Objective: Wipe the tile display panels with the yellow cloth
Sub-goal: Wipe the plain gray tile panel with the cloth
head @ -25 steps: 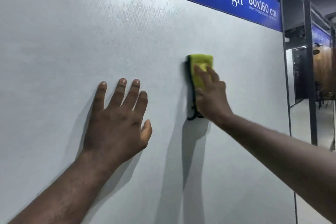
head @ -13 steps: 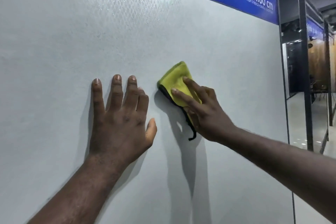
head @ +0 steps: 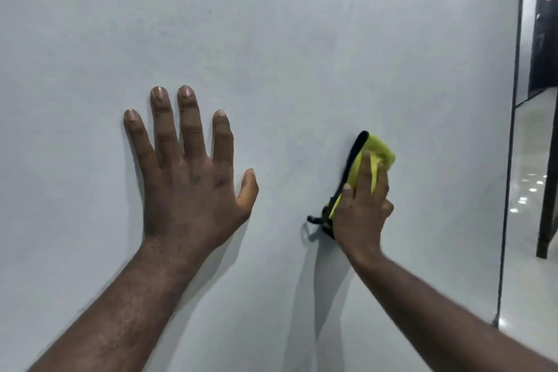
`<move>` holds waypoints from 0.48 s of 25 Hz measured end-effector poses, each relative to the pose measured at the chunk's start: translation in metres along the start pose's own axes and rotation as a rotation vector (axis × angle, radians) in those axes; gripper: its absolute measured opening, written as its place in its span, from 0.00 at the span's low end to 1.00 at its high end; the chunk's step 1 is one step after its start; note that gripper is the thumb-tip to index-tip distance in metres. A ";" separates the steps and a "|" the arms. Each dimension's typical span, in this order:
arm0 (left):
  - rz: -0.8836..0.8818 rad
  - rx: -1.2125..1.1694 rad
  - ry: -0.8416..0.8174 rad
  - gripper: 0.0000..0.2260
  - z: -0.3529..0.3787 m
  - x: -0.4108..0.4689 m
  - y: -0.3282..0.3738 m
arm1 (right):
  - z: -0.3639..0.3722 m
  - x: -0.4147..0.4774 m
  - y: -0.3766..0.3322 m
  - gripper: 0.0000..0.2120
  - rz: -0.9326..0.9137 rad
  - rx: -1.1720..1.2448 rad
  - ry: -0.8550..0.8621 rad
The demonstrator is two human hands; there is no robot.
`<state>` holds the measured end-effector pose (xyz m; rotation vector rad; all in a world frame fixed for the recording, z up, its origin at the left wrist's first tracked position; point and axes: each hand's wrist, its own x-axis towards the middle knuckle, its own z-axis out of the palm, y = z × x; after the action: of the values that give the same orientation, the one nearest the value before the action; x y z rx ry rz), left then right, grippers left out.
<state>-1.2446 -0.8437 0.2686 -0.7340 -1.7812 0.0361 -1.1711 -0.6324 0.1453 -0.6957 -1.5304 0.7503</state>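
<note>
light: even, soft | shadows: faint, falling downward on panel | glare: bright spots on floor | focus: slightly soft

Off to your right, a thin dark frame post runs down; past it, glossy floor catches light spots beside a dark stand leg.
</note>
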 end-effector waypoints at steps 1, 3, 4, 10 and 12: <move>0.018 0.000 -0.016 0.41 0.004 -0.007 0.008 | -0.001 -0.016 0.007 0.32 -0.119 -0.025 -0.039; 0.070 0.020 -0.024 0.41 0.014 -0.020 0.018 | -0.007 -0.046 0.029 0.31 -0.438 -0.012 -0.179; 0.099 0.022 -0.018 0.41 0.018 -0.025 0.021 | -0.008 -0.053 0.042 0.30 -0.464 -0.003 -0.164; 0.564 0.045 -0.117 0.35 0.064 -0.099 0.085 | -0.009 -0.118 0.115 0.30 0.161 0.204 -0.142; 0.654 0.089 -0.103 0.34 0.074 -0.124 0.094 | -0.011 -0.140 0.146 0.28 0.103 0.142 -0.147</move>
<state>-1.2473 -0.8045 0.1005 -1.2366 -1.5533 0.5941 -1.1475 -0.6534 -0.0544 -0.6272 -1.5653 0.9967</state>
